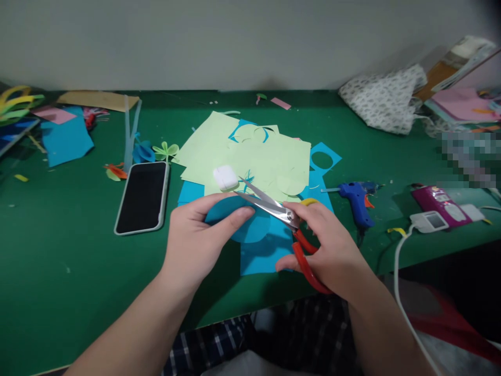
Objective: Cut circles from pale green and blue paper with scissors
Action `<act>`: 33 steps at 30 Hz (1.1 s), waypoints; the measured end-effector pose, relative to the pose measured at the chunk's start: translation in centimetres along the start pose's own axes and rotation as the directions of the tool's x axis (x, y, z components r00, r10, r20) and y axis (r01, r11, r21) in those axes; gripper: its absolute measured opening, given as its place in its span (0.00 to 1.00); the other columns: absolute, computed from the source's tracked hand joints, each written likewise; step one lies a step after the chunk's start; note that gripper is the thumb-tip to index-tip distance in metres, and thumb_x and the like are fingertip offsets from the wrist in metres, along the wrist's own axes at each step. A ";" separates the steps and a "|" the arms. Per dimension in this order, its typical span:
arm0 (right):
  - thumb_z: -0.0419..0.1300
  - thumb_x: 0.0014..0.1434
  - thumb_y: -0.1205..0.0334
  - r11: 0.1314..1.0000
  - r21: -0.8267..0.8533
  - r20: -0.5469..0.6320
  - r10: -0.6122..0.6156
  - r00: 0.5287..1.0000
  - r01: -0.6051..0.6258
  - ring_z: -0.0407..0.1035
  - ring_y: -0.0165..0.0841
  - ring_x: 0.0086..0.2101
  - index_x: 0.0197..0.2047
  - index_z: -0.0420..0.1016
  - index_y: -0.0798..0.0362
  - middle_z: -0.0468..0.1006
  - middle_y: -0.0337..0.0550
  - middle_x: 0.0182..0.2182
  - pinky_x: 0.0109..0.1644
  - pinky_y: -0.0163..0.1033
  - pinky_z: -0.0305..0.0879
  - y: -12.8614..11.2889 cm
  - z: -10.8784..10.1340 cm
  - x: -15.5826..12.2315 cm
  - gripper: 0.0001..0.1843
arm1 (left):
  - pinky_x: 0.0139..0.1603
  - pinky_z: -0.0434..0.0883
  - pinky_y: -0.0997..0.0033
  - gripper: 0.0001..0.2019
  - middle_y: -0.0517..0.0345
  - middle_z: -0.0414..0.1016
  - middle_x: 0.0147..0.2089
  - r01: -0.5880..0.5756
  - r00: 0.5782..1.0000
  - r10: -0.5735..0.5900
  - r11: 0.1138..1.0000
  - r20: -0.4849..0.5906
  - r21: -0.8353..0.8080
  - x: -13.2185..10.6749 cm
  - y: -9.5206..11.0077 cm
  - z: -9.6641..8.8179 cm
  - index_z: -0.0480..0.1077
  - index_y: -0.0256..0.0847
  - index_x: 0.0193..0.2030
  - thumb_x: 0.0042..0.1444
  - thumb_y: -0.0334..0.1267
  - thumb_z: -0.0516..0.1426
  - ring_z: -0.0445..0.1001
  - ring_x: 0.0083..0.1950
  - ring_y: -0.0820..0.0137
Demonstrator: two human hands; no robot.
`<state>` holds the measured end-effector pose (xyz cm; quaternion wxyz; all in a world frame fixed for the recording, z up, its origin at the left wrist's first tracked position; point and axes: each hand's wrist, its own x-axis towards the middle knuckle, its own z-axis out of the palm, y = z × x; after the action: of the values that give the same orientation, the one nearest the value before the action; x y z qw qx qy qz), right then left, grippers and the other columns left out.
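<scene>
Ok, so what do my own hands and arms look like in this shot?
Your left hand and right hand are ungloved, with no rings showing. Both forearms are bare as far as they show: no sleeves, watch or bracelet. Below, a dark blue plaid garment has pale lines.

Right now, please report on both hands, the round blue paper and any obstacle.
Left hand pinching round blue paper. Right hand holding open red-handled metal scissors. White rounded case near their tips, possibly obstructing.

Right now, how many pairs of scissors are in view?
1: the scissors in the right hand, blades open near the blue paper disc. The paper pile could hide others.
</scene>
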<state>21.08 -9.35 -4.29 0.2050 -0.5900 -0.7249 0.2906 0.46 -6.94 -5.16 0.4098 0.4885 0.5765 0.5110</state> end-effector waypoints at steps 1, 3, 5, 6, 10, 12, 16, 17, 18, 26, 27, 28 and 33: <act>0.75 0.43 0.45 1.000 -0.001 0.000 0.003 1.000 -0.003 0.69 0.43 0.45 0.60 0.69 0.44 0.73 0.45 0.44 0.47 0.46 0.72 0.0 0.0 0.0 0.43 | 0.37 0.78 0.68 0.06 0.62 0.82 0.32 -0.003 1.000 0.003 1.000 0.002 -0.001 0.0 0.0 0.0 0.81 0.47 0.32 0.45 0.41 0.69 0.79 0.36 0.64; 0.75 0.43 0.45 1.000 0.000 0.003 0.007 1.000 -0.007 0.69 0.43 0.45 0.59 0.69 0.43 0.73 0.44 0.44 0.46 0.45 0.73 0.0 0.0 0.0 0.41 | 0.37 0.78 0.69 0.06 0.63 0.82 0.32 -0.007 1.000 0.007 1.000 0.004 -0.010 0.0 -0.1 0.0 0.81 0.48 0.32 0.45 0.41 0.69 0.79 0.35 0.65; 0.75 0.44 0.45 1.000 0.003 0.001 0.003 1.000 -0.003 0.69 0.43 0.45 0.59 0.69 0.43 0.73 0.44 0.44 0.46 0.45 0.72 0.0 0.0 0.1 0.40 | 0.36 0.78 0.69 0.06 0.63 0.82 0.32 -0.004 1.000 0.004 1.000 0.004 -0.010 0.0 -0.1 -0.1 0.81 0.48 0.32 0.45 0.41 0.69 0.79 0.35 0.65; 0.75 0.43 0.45 1.000 0.001 -0.003 -0.004 1.000 0.004 0.69 0.43 0.45 0.59 0.69 0.44 0.73 0.44 0.44 0.46 0.44 0.72 0.0 0.1 0.1 0.40 | 0.36 0.78 0.69 0.06 0.63 0.82 0.32 -0.002 1.000 0.002 1.000 0.008 -0.007 0.0 -0.1 -0.1 0.81 0.47 0.32 0.45 0.42 0.69 0.79 0.35 0.65; 0.75 0.42 0.44 1.000 -0.005 -0.024 -0.027 0.999 0.026 0.70 0.42 0.44 0.58 0.70 0.45 0.74 0.44 0.43 0.45 0.44 0.72 0.2 0.2 0.1 0.41 | 0.36 0.77 0.70 0.07 0.62 0.81 0.31 -0.005 1.000 0.005 1.000 0.020 -0.009 0.1 -0.1 -0.2 0.81 0.46 0.33 0.45 0.41 0.69 0.78 0.34 0.66; 0.75 0.41 0.43 0.999 0.001 -0.029 -0.038 0.999 0.038 0.70 0.42 0.43 0.57 0.70 0.45 0.74 0.45 0.43 0.44 0.43 0.72 0.2 0.2 0.1 0.42 | 0.35 0.76 0.72 0.07 0.62 0.81 0.31 -0.009 1.000 0.009 1.000 0.014 -0.024 0.1 -0.2 -0.2 0.81 0.45 0.32 0.45 0.41 0.69 0.78 0.34 0.67; 0.75 0.39 0.43 0.999 0.008 -0.044 -0.053 0.998 0.054 0.71 0.41 0.43 0.56 0.71 0.45 0.74 0.44 0.42 0.43 0.42 0.72 0.3 0.2 0.1 0.42 | 0.34 0.76 0.74 0.07 0.63 0.82 0.31 -0.032 0.999 0.033 0.998 0.014 -0.054 0.1 -0.5 -0.2 0.81 0.44 0.32 0.45 0.40 0.70 0.78 0.34 0.69; 0.75 0.40 0.43 0.999 0.004 -0.046 -0.052 0.998 0.052 0.71 0.41 0.42 0.56 0.71 0.45 0.74 0.44 0.42 0.43 0.41 0.72 0.3 0.2 0.1 0.41 | 0.34 0.76 0.76 0.06 0.63 0.82 0.31 -0.041 0.999 0.042 0.997 0.013 -0.068 0.1 -0.5 -0.2 0.81 0.45 0.32 0.45 0.39 0.70 0.78 0.34 0.69; 0.75 0.40 0.43 0.999 -0.001 -0.046 -0.048 0.998 0.048 0.71 0.40 0.42 0.56 0.71 0.44 0.74 0.43 0.41 0.43 0.41 0.72 0.3 0.2 0.1 0.41 | 0.34 0.76 0.76 0.06 0.64 0.82 0.31 -0.046 0.999 0.047 0.996 0.013 -0.081 0.1 -0.6 -0.2 0.82 0.46 0.32 0.45 0.39 0.70 0.78 0.34 0.70; 0.76 0.40 0.45 0.998 -0.009 -0.052 -0.055 0.997 0.055 0.70 0.37 0.39 0.56 0.71 0.44 0.73 0.41 0.39 0.40 0.38 0.72 0.3 0.4 0.1 0.41 | 0.35 0.76 0.76 0.06 0.64 0.82 0.31 -0.017 1.000 0.019 0.997 0.021 -0.079 0.1 -0.3 -0.1 0.82 0.47 0.32 0.45 0.39 0.70 0.78 0.33 0.70; 0.76 0.40 0.45 0.998 -0.013 -0.054 -0.059 0.997 0.059 0.70 0.37 0.39 0.55 0.71 0.44 0.73 0.40 0.39 0.40 0.38 0.72 0.4 0.4 0.0 0.40 | 0.34 0.76 0.77 0.06 0.65 0.82 0.31 -0.016 1.000 0.018 0.997 0.024 -0.081 0.1 -0.2 -0.1 0.82 0.47 0.32 0.45 0.39 0.70 0.78 0.33 0.71; 0.76 0.40 0.46 0.998 -0.015 -0.058 -0.068 0.996 0.067 0.70 0.37 0.38 0.55 0.71 0.44 0.72 0.40 0.39 0.40 0.38 0.72 0.4 0.4 0.0 0.39 | 0.34 0.76 0.77 0.06 0.65 0.82 0.31 -0.015 0.999 0.017 0.996 0.028 -0.083 0.1 -0.3 -0.1 0.82 0.48 0.32 0.45 0.40 0.70 0.77 0.33 0.71; 0.76 0.41 0.46 0.996 -0.039 -0.084 -0.088 0.993 0.085 0.71 0.37 0.38 0.54 0.71 0.43 0.73 0.40 0.39 0.40 0.38 0.72 0.4 0.4 -0.1 0.37 | 0.34 0.76 0.76 0.06 0.65 0.82 0.32 -0.019 0.999 0.020 0.997 0.026 -0.074 0.0 -0.3 -0.1 0.82 0.49 0.33 0.45 0.40 0.70 0.78 0.33 0.70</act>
<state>21.12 -9.43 -4.89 0.2378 -0.5735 -0.7453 0.2431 0.31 -6.95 -5.49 0.4303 0.4853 0.5468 0.5295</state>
